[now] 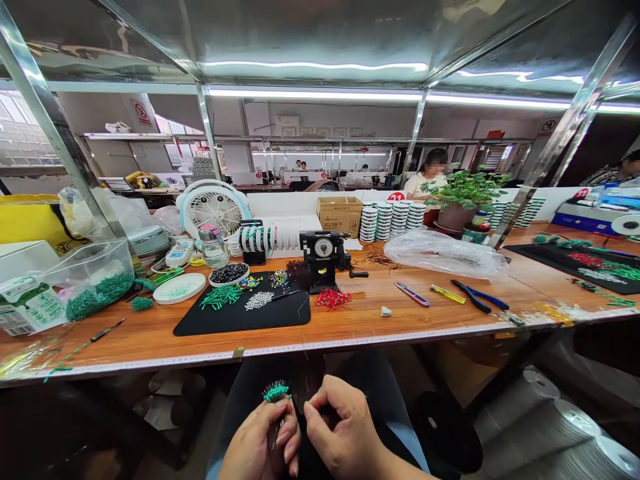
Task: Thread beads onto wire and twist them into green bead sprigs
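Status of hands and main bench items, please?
Left hand: closed on green bundle
Right hand: thumb and forefinger pinched; contents unclear
Black-bead dish: full
White dish: sparsely filled
Pliers: lying flat
Fan: upright; running unclear
Clear bag: crumpled
Strip light: lit

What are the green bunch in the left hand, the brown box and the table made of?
Green bunch: maybe thread or plastic, with thin dark tips like wire; too small to be sure.
Box: probably cardboard, dull brown with printing on it.
Table: wood or wood-look laminate, slightly shiny, with streaky orange-brown grain.
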### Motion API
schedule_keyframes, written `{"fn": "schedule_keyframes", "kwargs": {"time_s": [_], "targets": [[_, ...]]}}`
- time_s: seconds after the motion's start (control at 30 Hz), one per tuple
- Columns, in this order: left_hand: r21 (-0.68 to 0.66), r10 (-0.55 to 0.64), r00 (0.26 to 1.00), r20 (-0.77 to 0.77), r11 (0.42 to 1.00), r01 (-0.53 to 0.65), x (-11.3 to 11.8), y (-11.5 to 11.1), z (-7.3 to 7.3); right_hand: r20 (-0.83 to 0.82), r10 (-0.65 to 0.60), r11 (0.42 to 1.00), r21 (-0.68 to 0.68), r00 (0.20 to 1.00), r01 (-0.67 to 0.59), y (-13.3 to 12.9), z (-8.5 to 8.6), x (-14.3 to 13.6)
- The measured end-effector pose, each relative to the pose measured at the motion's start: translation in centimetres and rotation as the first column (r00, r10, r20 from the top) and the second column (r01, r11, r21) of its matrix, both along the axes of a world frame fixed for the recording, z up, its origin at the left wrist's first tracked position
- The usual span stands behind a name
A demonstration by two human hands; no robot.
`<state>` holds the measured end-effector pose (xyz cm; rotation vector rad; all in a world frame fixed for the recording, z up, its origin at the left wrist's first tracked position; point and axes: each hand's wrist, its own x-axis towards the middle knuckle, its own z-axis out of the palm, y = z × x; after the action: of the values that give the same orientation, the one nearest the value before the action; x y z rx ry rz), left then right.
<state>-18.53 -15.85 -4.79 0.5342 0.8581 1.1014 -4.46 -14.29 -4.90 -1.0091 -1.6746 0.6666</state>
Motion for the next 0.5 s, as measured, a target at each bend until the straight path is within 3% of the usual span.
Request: {"fn": "schedule_keyframes", "kwargs": {"time_s": [0.27, 0.4, 0.5], "targets": [[0.015, -0.004, 0.999, -0.051, 1.000, 0.005, 0.2, -0.5, 0.1, -0.034, -0.002, 0.999, -0.047, 0.999, 0.001, 0.1, -0.3, 0.0], [0.032, 0.003, 0.996, -0.087, 0.999, -0.001, 0.4, -0.5, 0.0, -0.124, 0.048, 0.977, -0.199, 0.991, -0.072, 0.3, 0.3, -0.2], [0.066, -0.036, 0.989, -0.146, 0.997, 0.046, 0.5, -0.5, 0.0, -0.219, 0.135, 0.910, -0.358, 0.966, -0.208, 0.6, 0.7, -0.2]]}}
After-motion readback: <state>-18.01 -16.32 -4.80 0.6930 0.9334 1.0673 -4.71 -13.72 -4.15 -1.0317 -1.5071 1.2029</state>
